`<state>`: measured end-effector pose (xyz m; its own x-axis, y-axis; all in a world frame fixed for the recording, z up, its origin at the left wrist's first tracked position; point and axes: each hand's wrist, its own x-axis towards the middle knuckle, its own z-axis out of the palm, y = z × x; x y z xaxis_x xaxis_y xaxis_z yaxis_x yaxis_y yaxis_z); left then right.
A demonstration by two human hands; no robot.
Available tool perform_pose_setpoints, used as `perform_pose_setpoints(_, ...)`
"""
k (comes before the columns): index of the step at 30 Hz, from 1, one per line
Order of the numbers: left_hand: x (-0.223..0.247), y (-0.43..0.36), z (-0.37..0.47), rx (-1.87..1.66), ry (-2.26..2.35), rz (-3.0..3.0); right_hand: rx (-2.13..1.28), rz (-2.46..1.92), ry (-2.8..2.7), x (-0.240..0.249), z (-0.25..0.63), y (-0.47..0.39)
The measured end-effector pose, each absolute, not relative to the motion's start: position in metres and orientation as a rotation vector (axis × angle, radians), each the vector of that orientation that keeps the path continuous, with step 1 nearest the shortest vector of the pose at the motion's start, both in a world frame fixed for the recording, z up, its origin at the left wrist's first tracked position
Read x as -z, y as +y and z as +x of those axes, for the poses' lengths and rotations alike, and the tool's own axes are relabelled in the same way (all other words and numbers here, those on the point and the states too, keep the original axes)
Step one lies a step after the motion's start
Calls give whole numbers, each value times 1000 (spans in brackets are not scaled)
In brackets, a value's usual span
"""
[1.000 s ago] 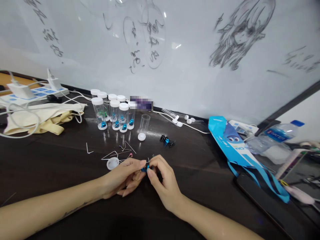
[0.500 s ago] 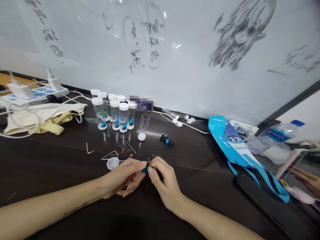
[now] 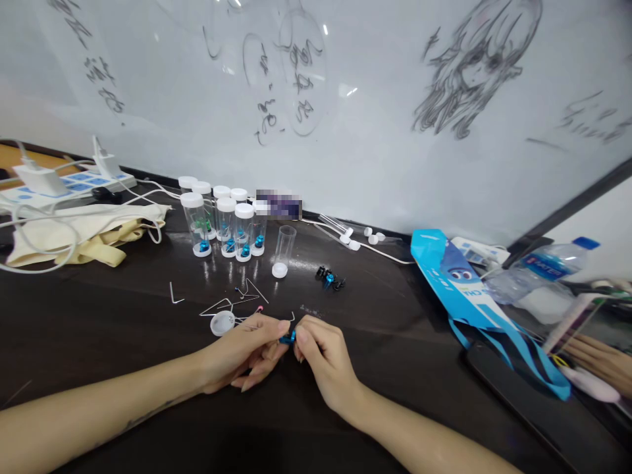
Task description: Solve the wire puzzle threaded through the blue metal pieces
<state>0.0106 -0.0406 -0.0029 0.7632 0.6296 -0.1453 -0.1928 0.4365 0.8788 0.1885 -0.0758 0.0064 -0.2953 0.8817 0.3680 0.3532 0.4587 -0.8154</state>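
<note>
Between thumb and fingers, my left hand (image 3: pixel 254 345) pinches a small shiny blue metal part (image 3: pixel 287 338). My right hand (image 3: pixel 320 352) is closed at the part's right end, thumb pressed to the forefinger; the fingertips hide much of that end. Just left of my hands lie a small white round cap (image 3: pixel 222 323) and several thin bent wires and hex keys (image 3: pixel 237 301). Beyond them stands an uncapped clear tube (image 3: pixel 285 249) on a white base. To its right sits a little pile of black and blue small parts (image 3: pixel 330 278).
Several clear tubes with white lids (image 3: pixel 244 230) stand at the back, blue or green parts inside. A cloth bag (image 3: pixel 83 230) and power strip (image 3: pixel 74 184) lie left. At right are a blue bag (image 3: pixel 444 270), a water bottle (image 3: pixel 548 263), a black slab (image 3: pixel 523 401) and another person's hand (image 3: pixel 600 359).
My right fingers have shifted slightly down and right, showing more of the blue part's right end. My left hand is nearly still. The other person's hand at the right edge has moved left.
</note>
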Motion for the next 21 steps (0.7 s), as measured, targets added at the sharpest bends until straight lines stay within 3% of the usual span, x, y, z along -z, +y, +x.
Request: perform_pose_setpoints(21,1,-42,11,-534,522,1010,-774,-1028,-1862,-7,189,-76)
